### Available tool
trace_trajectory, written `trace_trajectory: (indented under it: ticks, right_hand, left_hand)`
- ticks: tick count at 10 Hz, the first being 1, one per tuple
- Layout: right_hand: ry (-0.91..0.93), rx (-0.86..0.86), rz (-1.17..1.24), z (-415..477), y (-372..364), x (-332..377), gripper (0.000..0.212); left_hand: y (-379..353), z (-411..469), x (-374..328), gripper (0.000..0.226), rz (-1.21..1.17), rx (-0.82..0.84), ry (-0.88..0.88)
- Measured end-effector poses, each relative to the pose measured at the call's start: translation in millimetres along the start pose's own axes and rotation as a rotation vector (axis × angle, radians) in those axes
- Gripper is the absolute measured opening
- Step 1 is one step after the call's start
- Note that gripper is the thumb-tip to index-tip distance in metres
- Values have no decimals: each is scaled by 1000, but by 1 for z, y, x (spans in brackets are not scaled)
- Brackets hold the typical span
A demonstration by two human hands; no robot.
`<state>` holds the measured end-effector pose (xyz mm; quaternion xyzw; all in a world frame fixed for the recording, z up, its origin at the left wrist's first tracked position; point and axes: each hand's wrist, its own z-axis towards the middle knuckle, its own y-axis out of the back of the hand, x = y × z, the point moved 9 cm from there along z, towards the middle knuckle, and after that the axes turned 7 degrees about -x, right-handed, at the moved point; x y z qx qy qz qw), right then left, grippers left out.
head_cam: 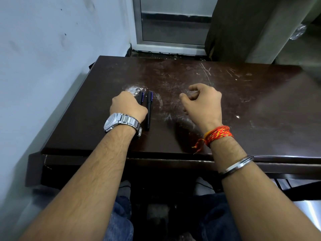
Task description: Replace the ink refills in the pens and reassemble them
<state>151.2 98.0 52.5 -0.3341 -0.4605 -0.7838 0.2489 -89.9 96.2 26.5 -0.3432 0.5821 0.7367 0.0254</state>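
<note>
Two black pens with purple clips lie side by side on the dark brown table (243, 101), pointing away from me. My left hand (127, 106), with a steel watch on its wrist, is curled down over the left pen (142, 98), so only that pen's far end shows past the knuckles. The right pen (149, 110) lies free just beside that hand, in full view. My right hand (203, 103) hovers over the table middle, fingers loosely curled and thumb apart, with nothing visible in it. No loose refill is in view.
A white wall runs along the table's left side. Behind the table are a metal-framed glass door (173, 23) and a dark curtain (234, 28). The tabletop is scratched, with white smudges near the pens. My knees in jeans are under the front edge.
</note>
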Motion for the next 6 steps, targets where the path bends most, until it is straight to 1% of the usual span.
trace_trajectory:
  ticks: [1,2,3,4,5,6]
  right_hand:
    - [9,-29,8,1,3,0,32]
    - [-19,-116,80,4,15,-1,23]
    - [11,-225,85,4,28,-1,20]
    - [80,-201,10,0,25,6,30]
    - [248,-51,-183,-5,2,20,53]
    - [368,27,-268,-17,-12,36,63]
  left_hand:
    - [3,-2,0,21,-28,-35,2]
    - [5,-3,0,25,-49,-77,-5]
    - [6,-3,-1,30,-41,-116,-30]
    - [5,-6,-12,28,-47,-159,-124]
    - [9,-11,-32,34,-107,-229,-315]
    - [14,-18,-42,62,-107,-216,-443]
